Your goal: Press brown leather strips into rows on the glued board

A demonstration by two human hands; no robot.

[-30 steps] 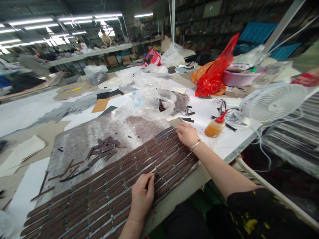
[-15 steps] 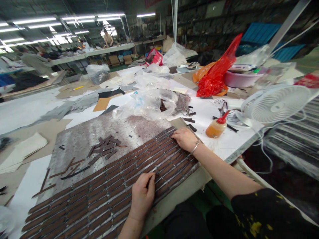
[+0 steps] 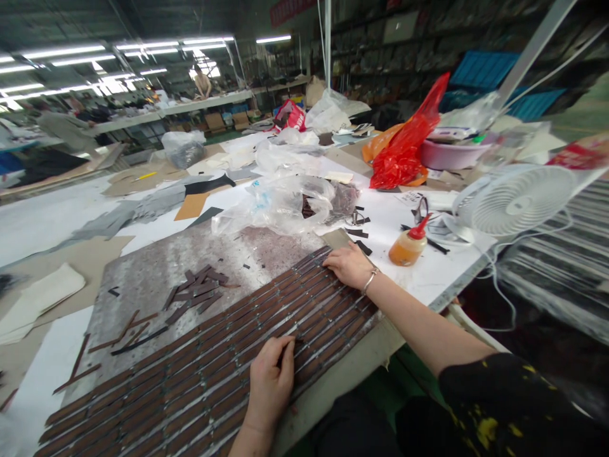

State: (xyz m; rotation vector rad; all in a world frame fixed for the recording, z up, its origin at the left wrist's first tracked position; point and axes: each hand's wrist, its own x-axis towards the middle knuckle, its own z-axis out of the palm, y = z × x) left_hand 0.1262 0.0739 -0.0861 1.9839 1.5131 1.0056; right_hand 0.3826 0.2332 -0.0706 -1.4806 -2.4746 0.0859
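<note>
Rows of dark brown strips (image 3: 190, 374), with pale lines between them, lie across the near part of the table. My left hand (image 3: 270, 376) is closed in a pinch low over these rows. At its fingertips a small dark bit shows, too small to name. Toward the far right end of the rows rests my right hand (image 3: 351, 265), a bracelet at its wrist. Its fingers are stretched out and bent slightly down onto the strips, with nothing visible in them. Loose dark strips (image 3: 197, 289) lie in a pile on the stained grey board (image 3: 143, 270) behind the rows.
A red-tipped glue bottle (image 3: 408, 246) and a white fan (image 3: 518, 203) stand to the right. Clear plastic bags (image 3: 280, 200), a red bag (image 3: 404, 155) and a pink basin (image 3: 451, 154) lie farther back. A person (image 3: 202, 82) is at a distant table.
The view has shifted slightly, so the scene sits a little lower and to the left. Both hands keep nearly the same places on the rows, the left still pinched.
</note>
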